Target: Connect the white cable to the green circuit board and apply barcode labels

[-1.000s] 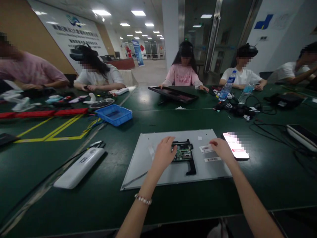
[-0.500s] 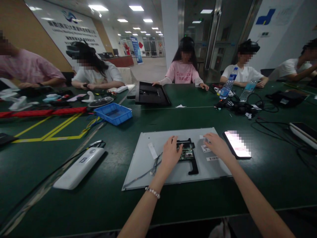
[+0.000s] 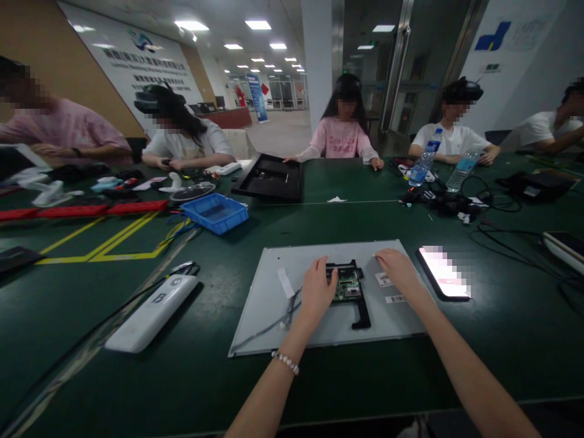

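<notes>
ok so the green board [image 3: 349, 291] is on the pale panel [image 3: 262, 298] just right of the nearer, loosely spread left hand [image 3: 316, 296], bracket [image 3: 362, 315] running near-to-far, right hand [image 3: 400, 272] fingertips bunched, can't tell if pinching anything

- Left forearm [image 3: 269, 395]: bare, reaching up and rightward from the bottom edge.
- Left hand [image 3: 318, 289]: back of the hand in view, fingers forward and slightly bent, thumb apart from them.
- Right forearm [image 3: 465, 365]: bare, slanting up and leftward from the lower right.
- Right hand [image 3: 398, 272]: turned inward, fingers bent, fingertips toward the left; whether they pinch shut cannot be told.
- The two hands are apart, at about equal reach.
</notes>
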{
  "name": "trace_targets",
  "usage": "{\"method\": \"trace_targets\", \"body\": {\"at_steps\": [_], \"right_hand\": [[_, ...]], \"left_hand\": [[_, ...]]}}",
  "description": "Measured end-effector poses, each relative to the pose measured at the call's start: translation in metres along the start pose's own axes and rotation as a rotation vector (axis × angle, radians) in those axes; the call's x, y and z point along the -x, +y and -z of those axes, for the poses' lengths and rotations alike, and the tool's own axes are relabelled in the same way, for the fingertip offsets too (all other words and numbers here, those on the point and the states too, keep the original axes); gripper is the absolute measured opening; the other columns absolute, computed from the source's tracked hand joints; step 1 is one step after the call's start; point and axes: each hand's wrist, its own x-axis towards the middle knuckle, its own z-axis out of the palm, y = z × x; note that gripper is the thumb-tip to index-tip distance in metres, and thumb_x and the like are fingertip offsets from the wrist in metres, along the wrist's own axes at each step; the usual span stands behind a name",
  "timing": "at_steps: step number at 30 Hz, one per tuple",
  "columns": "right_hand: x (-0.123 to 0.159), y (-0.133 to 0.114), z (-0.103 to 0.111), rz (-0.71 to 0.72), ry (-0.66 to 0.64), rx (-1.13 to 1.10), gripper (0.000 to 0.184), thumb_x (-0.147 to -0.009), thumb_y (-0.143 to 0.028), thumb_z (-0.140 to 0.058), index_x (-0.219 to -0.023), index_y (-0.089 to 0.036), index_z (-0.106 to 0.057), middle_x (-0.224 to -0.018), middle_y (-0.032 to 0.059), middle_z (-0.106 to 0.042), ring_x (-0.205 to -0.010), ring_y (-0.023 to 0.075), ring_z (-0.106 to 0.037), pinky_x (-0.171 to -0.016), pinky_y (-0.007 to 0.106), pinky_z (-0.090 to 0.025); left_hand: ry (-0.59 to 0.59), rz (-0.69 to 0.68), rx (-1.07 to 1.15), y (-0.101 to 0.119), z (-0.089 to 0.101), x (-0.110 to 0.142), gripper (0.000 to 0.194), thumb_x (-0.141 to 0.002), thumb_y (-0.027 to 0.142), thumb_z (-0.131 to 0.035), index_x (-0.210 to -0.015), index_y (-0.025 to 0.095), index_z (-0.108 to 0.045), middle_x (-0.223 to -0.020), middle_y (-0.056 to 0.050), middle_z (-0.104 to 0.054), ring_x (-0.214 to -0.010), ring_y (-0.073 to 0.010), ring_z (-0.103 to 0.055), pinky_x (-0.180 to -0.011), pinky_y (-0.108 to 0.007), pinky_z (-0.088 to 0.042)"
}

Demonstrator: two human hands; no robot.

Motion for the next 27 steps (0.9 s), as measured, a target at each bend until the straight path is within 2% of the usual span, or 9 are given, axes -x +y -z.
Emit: {"method": "trace_targets", "body": {"at_steps": [13,19,27], "right_hand": [[0.0,-0.013,0.005,0.015,0.044,-0.044,0.027,-0.09,-0.017,-0.041,-0.101,-0.018,-0.065,-0.106,0.0083,-0.066,-0.101,0.0201,-0.058,-0.088,0.03,-0.042],[-0.003,-0.02,0.007,0.042,0.063,-0.083,0.028,-0.089,-0.017,-0.041,-0.104,-0.018,-0.065,-0.11,0.0076,-0.065,-0.102,0.0194,-0.058,-0.089,0.03,-0.043],[-0.007,-0.021,0.011,0.057,0.024,-0.062,0.028,-0.087,-0.013,-0.041,-0.1,-0.017,-0.066,-0.108,0.0094,-0.065,-0.102,0.02,-0.057,-0.09,0.031,-0.042]], "left_hand": [[0.029,0.002,0.003,-0.005,0.0,-0.001,0.036,-0.093,0.032,-0.036,-0.123,0.014,-0.045,-0.118,-0.013,-0.056,-0.104,-0.0247,-0.057,-0.091,-0.038,-0.044],[-0.004,0.036,0.036,-0.01,-0.002,-0.003,0.036,-0.09,0.019,-0.037,-0.125,0.014,-0.043,-0.117,-0.014,-0.057,-0.107,-0.0232,-0.057,-0.091,-0.036,-0.044],[-0.012,0.032,0.009,-0.01,0.0,-0.003,0.039,-0.088,0.02,-0.041,-0.126,0.011,-0.042,-0.117,-0.015,-0.057,-0.106,-0.0248,-0.057,-0.091,-0.037,-0.044]]}}
